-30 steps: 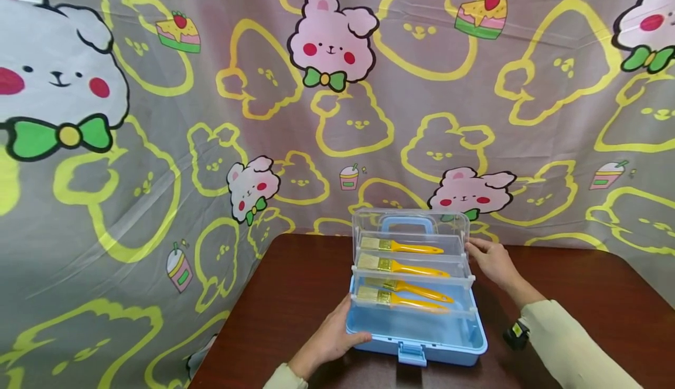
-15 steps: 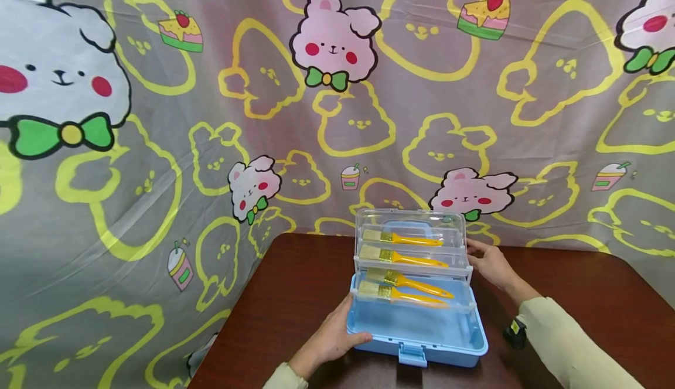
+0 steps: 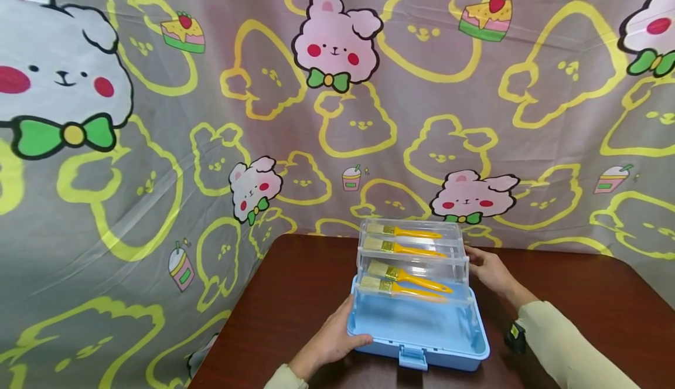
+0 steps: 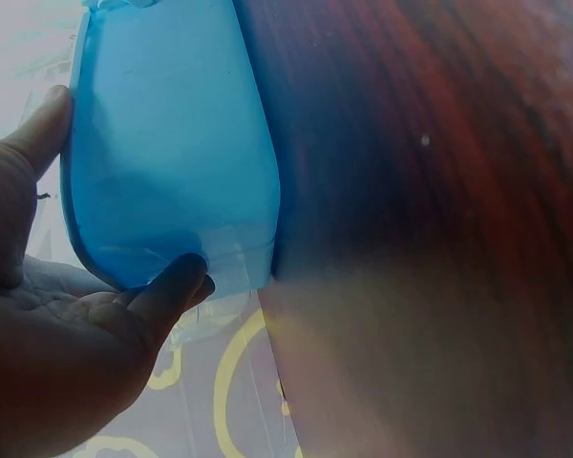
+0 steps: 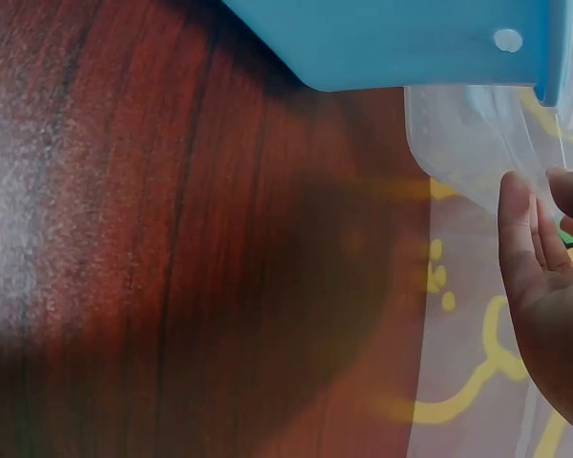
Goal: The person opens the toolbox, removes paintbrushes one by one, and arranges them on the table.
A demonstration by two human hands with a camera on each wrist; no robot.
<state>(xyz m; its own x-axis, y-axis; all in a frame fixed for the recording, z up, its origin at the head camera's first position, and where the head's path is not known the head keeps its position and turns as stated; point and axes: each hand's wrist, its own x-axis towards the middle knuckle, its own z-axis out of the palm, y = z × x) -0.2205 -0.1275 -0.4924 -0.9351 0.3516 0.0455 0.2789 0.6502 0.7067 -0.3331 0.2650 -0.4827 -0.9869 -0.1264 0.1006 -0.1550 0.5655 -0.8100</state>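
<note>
Head view: blue box (image 3: 448, 358) sits on dark red-brown tabletop (image 3: 285, 277), clear lid (image 3: 456, 234) tipped back at the rear, patterned curtain (image 3: 364, 43) behind. Contents only show here: four brushes (image 3: 419, 251) in stepped clear trays (image 3: 456, 269), bristles left, yellow handles right, third from top slanted. Latch (image 3: 413, 358) juts out at front. Left hand (image 3: 332, 333) on box's left side, thumb across the near-left corner, other fingers mostly hidden.

Left wrist view fills that in: thumb against rim, fingertips pressed on outside of the end wall, spread from thumb, gripping the box between.

Right hand (image 3: 493, 269) at lid's right side; head view leaves its fingertips hard to read. Right wrist view clearer: thumb and fingers pinch lid's side edge, fingers close together. Same view adds a pale round spot (image 5: 507, 40) on box's side and the lid reaching past the tabletop edge. Black device (image 3: 515, 337) by right wrist and pale sleeve (image 3: 569, 342): head view only.
</note>
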